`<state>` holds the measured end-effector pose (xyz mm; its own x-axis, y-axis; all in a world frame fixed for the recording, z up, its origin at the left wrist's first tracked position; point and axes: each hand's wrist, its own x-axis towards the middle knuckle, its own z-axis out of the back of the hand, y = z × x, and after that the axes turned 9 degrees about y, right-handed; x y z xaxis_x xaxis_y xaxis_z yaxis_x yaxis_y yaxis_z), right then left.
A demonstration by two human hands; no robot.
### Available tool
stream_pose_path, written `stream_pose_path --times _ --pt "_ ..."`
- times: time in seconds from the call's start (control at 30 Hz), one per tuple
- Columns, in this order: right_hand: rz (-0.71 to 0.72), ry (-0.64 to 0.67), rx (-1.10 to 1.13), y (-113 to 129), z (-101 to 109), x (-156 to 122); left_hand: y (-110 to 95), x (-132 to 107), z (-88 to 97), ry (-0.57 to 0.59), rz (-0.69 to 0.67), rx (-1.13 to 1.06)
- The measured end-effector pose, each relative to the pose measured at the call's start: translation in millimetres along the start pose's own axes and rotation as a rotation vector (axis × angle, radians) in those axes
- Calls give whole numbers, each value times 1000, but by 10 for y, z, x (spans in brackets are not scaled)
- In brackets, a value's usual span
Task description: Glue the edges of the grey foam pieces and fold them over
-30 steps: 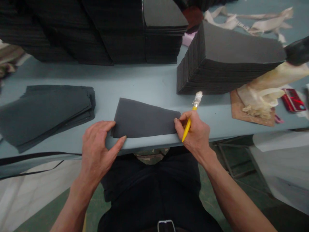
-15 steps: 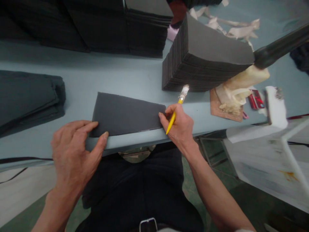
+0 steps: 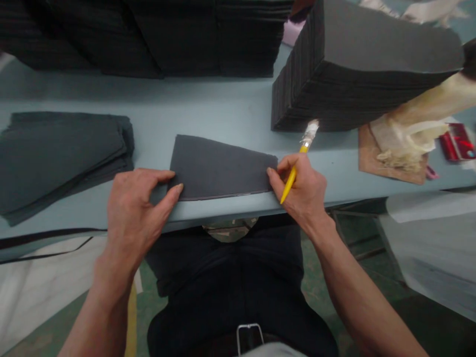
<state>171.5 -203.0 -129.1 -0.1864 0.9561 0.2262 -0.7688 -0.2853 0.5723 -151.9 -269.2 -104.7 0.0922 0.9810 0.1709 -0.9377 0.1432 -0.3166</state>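
Note:
A dark grey tapered sheet (image 3: 223, 168) lies flat along the table's front edge, its wide end to the left. My left hand (image 3: 139, 208) pinches its lower left corner between thumb and forefinger. In my right hand (image 3: 303, 186) is a small brush (image 3: 290, 181) with a yellow handle. Its whitish, coated bristles point up and away from me. The thumb and forefinger of that hand also touch the sheet's narrow right end. Whatever lies under the sheet is hidden.
A tall stack of dark grey pieces (image 3: 372, 64) stands behind my right hand. Dark stacks (image 3: 208, 39) line the back, and a loose pile (image 3: 63, 153) lies left. To the right are a brown board (image 3: 375, 158) with stringy pale material and a red packet (image 3: 457, 142).
The view has shifted, so the table's contents appear farther right. My left forefinger and thumb have come closer together at the sheet's corner. My right hand still holds the brush.

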Motion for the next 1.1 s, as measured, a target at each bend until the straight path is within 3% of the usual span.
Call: stream_pose_path --times 0.27,0.43,0.77,1.1 --pt "83 -73 1 -52 -37 -13 -59 43 115 166 70 -18" --pt "113 -48 24 -57 -18 -10 -73 33 115 152 83 -28" --pt "108 -9 53 -61 -5 2 9 -4 19 43 -17 -7" --pt "85 2 71 -59 -27 19 -7 16 -27 7 7 -1"
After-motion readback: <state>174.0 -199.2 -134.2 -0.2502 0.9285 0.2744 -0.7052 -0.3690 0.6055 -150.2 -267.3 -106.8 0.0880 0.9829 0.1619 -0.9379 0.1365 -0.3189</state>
